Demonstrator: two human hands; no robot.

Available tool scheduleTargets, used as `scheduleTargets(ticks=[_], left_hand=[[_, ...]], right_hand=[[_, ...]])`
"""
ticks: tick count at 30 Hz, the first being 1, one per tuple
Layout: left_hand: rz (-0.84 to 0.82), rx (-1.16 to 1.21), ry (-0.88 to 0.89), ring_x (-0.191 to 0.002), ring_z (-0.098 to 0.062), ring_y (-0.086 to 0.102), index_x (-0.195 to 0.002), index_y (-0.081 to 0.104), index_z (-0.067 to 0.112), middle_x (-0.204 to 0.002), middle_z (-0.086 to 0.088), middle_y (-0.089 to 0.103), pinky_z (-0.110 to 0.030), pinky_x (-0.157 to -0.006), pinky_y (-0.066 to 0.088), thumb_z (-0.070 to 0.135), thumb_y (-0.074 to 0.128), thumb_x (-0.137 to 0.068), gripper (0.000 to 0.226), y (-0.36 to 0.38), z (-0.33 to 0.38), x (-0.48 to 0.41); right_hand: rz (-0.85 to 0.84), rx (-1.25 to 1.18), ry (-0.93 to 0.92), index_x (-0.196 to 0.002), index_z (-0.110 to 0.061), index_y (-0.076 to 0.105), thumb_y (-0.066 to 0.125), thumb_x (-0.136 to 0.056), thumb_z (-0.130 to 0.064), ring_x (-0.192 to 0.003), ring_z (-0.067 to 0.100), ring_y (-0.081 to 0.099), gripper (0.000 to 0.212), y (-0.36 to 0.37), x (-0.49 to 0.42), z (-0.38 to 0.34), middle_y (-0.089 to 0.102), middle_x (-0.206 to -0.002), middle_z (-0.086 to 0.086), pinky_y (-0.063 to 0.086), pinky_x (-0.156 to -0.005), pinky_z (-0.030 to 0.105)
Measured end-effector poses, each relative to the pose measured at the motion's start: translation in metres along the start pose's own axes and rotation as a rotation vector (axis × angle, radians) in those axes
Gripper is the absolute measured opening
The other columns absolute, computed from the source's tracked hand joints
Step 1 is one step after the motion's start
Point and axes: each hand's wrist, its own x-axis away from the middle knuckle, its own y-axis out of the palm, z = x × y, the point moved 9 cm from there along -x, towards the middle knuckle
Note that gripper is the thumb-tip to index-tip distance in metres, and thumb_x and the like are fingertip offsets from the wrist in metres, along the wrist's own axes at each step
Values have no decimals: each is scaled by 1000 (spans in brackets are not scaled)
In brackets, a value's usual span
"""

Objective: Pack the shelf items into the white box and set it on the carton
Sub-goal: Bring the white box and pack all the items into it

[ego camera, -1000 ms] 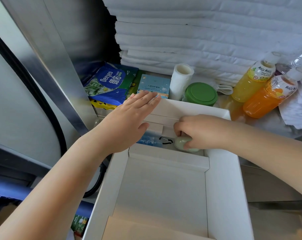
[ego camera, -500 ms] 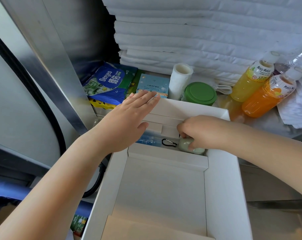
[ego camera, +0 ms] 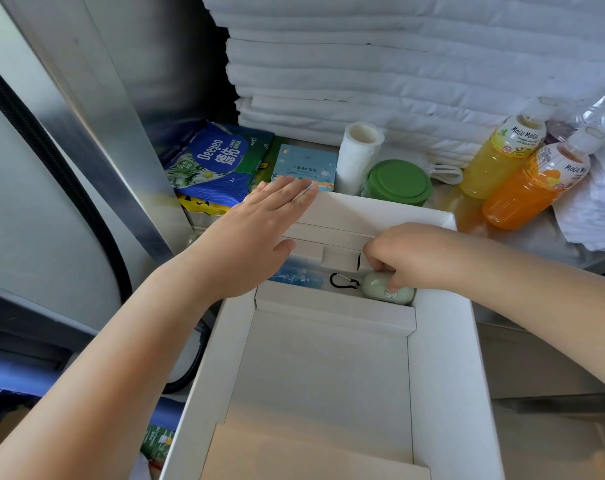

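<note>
Nudged a little rightward over the past second, a pale green case (ego camera: 377, 285) now lies at the right end of the white box's (ego camera: 443, 358) far compartment, its black carabiner (ego camera: 344, 281) fully in view. Curled fingertips (ego camera: 393, 289) of the right hand (ego camera: 408, 258) pinch the case from above, the palm arched over it. The case lies directly beneath those fingers with its long axis running across the box, left to right, and the carabiner trails off its left end toward a blue packet (ego camera: 297, 277) already in the same compartment. The left hand (ego camera: 256, 237) holds nothing, its fingers straight and flat against the box's raised far flap (ego camera: 363, 209). It appears to be keeping the flap back, well apart from the case, so the right hand looks set to finish the placing. Beyond the flap a blue tissue pack (ego camera: 218, 164), a green-lidded jar (ego camera: 398, 181) and two juice bottles (ego camera: 533, 188) wait on the shelf, suggesting the packing is far from done.
</note>
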Motion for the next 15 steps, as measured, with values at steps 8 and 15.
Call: scheduleTargets(ticks=[8, 15], left_hand=[[-1, -8, 3, -141, -4, -11, -149, -3, 27, -157, 13, -2, -5, -97, -23, 24, 44, -97, 71, 0, 0, 0], [-2, 1, -2, -141, -3, -11, -149, -4, 28, -157, 14, -3, -6, -98, -21, 25, 43, -97, 70, 0, 1, 0]], right_hand=[[5, -35, 6, -84, -18, 44, 71, -79, -26, -76, 20, 47, 29, 1, 1, 0, 48, -84, 0, 29, -53, 28], [-26, -28, 7, -86, -15, 42, 67, -82, -25, -79, 21, 47, 27, 3, 2, -2, 53, -95, 5, 28, -52, 29]])
